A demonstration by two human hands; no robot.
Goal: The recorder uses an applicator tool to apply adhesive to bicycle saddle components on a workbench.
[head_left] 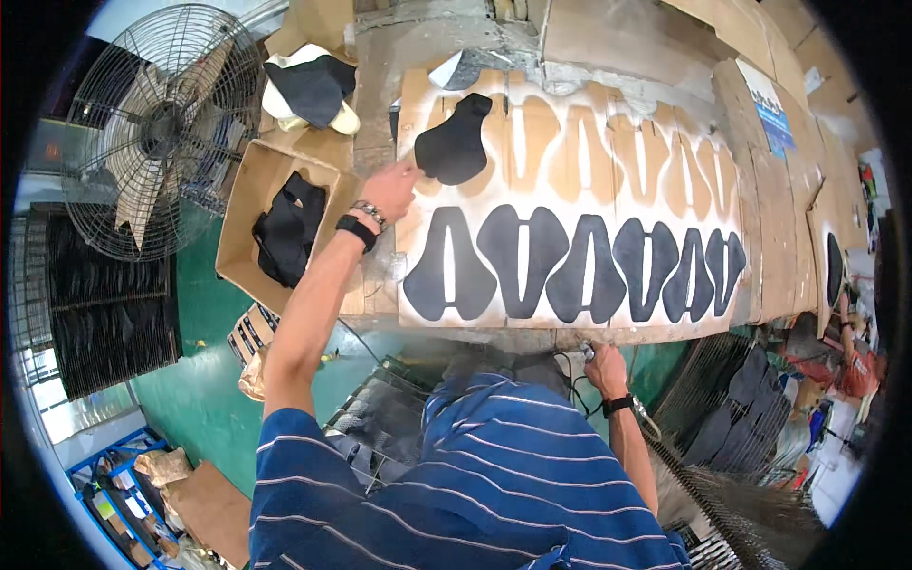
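My left hand (pixel 390 192) pinches the left edge of a black cut-out piece (pixel 450 150) at the upper left of a cardboard sheet (pixel 608 201). This piece looks folded or doubled over and partly covers a bare brown outline. Below it, a row of flat black U-shaped pieces (pixel 446 275) lies on the cardboard, turned alternately up and down. White overspray surrounds them and the bare outlines behind. At the table's front edge, my right hand (pixel 608 370) is closed around what looks like a spray gun (pixel 588 352), mostly hidden by the fingers.
Left of the table stands an open cardboard box (pixel 249 204) with black pieces inside. Black and cream pieces (pixel 312 87) lie behind it. A large caged fan (pixel 163 128) is at far left. Wire racks (pixel 736 399) stand right; a hose (pixel 648 418) runs beside my right forearm.
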